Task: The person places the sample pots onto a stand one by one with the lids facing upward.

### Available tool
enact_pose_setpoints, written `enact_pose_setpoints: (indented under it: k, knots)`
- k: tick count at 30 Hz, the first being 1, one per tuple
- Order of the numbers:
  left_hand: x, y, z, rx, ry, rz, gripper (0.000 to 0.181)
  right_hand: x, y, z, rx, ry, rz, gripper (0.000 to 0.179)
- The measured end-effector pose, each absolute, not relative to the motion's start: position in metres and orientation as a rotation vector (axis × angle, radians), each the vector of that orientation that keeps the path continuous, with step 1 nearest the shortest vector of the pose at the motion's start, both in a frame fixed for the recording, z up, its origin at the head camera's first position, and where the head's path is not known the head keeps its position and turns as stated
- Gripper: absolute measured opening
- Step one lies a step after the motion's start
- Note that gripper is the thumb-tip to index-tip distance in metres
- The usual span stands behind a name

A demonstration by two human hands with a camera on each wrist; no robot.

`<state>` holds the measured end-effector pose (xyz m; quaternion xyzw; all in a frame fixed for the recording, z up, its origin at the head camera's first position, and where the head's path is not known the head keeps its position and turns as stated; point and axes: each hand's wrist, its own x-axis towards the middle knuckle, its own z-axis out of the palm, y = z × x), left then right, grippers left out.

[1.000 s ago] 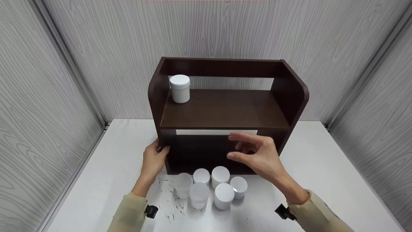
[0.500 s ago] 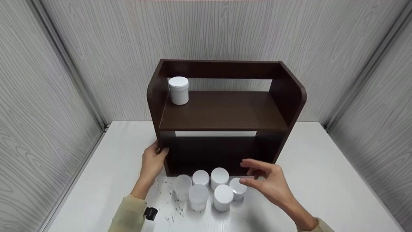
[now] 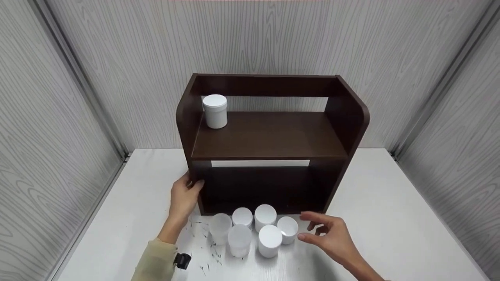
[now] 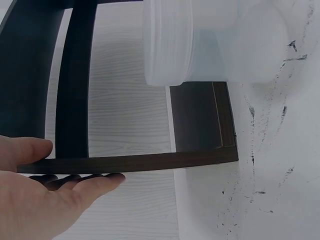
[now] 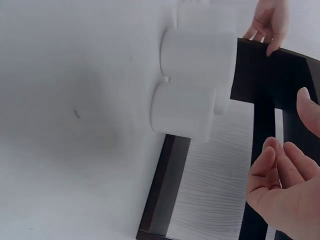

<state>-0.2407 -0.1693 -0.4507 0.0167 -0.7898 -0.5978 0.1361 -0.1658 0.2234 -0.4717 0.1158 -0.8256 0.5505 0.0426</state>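
Note:
My left hand (image 3: 183, 199) grips the left side panel of a dark brown two-tier shelf (image 3: 269, 134). In the left wrist view, its thumb lies on one face of the panel and its fingers on the other. The right hand (image 3: 330, 238), thumb and fingers spread apart, is just right of a short white jar (image 3: 288, 230) and holds nothing. Beside that jar stand a front white jar (image 3: 270, 241), two white jars at the back, (image 3: 265, 217) and two translucent jars (image 3: 240, 240) on the left. A taller white lidded jar (image 3: 215, 112) is upright on the upper tier's left end.
The shelf stands on a white table (image 3: 390, 203) with dark scuff marks near the jars. Grey wood-grain panels (image 3: 265, 35) enclose the back and both sides. The jars cluster against the shelf's lower front edge.
My right hand has come down from before the lower tier to the right side of the jar group, thumb and fingers still apart. The left hand keeps its grip on the shelf.

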Motion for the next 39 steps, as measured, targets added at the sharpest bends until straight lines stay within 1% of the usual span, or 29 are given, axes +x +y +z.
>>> enact_pose_setpoints:
  k: [6,17,26,34,39]
  knots:
    - [-0.241,-0.171,-0.45,0.044,-2.31,-1.727,0.053,-0.167,0.227,-0.483,0.338,-2.577,1.661,0.048]
    - [-0.241,-0.172,-0.453,0.03,-2.314,-1.705,0.051,-0.173,0.233,-0.501,0.405,-2.597,1.659,0.056]
    - [-0.242,-0.172,-0.452,0.023,-2.308,-1.711,0.051,-0.182,0.232,-0.506,0.438,-2.65,1.6,0.057]
    - [-0.241,-0.172,-0.45,0.082,-2.325,-1.692,0.054,-0.188,0.228,-0.509,0.465,-2.687,1.585,0.061]
    - [-0.238,-0.169,-0.449,0.102,-2.315,-1.705,0.05,-0.192,0.225,-0.512,0.465,-2.725,1.553,0.063]
